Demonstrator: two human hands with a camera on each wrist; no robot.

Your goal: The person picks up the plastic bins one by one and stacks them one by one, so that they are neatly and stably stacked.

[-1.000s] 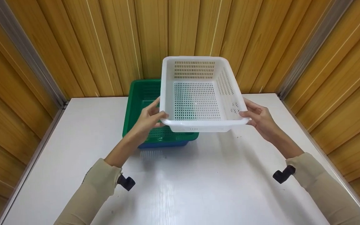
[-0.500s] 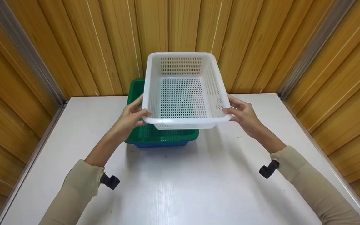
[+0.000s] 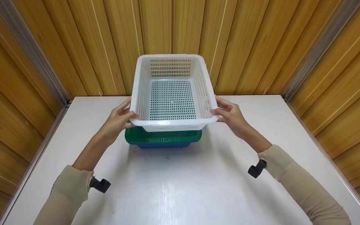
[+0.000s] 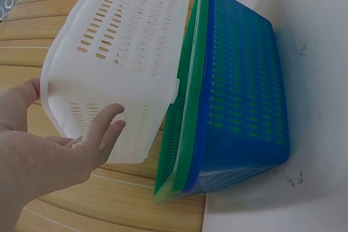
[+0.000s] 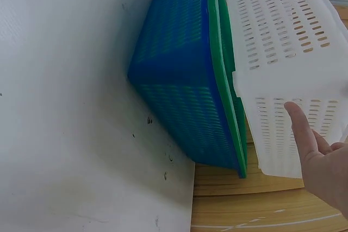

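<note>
A white plastic basket (image 3: pixel 173 122) with slotted walls hangs in the air, held at its two near corners. My left hand (image 3: pixel 117 120) grips the left corner, thumb over the rim and fingers beneath, while my right hand (image 3: pixel 231 117) does the same at the right corner. Straight below is a green basket (image 3: pixel 164 139), nested in a blue basket (image 3: pixel 164 145) on the table. Both wrist views show the white basket's bottom just over the green rim (image 4: pixel 190 134), perhaps slightly inside it; contact cannot be told. From the head view most of the green basket's inside is hidden.
The white table (image 3: pixel 173 187) carries the nested baskets near its back edge. Wood-patterned panels (image 3: pixel 245 47) rise behind it and at both sides, with metal posts in the back corners. A small black device (image 3: pixel 100 185) sits on each wrist.
Both hands have carried the white basket left, from the right side of the green basket to directly over it, and it is now slightly lower than half a second ago. The nested baskets stayed put.
</note>
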